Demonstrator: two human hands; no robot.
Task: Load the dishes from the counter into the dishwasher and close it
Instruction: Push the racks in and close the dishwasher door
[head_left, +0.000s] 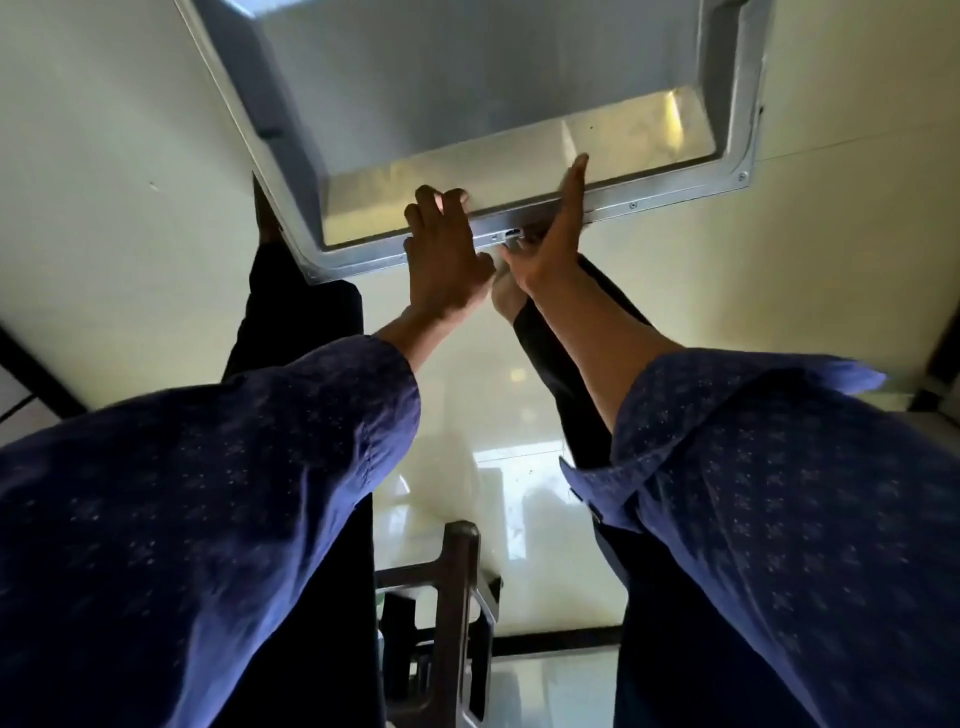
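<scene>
Sleeves (208, 493) nearest; left hand (447, 260) grip curled over dishwasher door (519, 130) edge; right hand (556, 234) flat, grip wide.

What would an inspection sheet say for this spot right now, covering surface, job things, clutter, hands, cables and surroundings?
Surface: glossy pale tiled floor; no counter in view.
Job's things: grey metal-lined dishwasher door, lowered open; no dishes seen.
Clutter: dark slatted plastic stool on the floor at the bottom of the view.
Hands: left hand curls its fingers over the door's front edge; right hand, fingers straight, lies against the same edge beside the latch.
Cables: thin dark line at the left edge, unclear.
Surroundings: blue patterned sleeves, dark trousers, bare foot below the door edge.
</scene>
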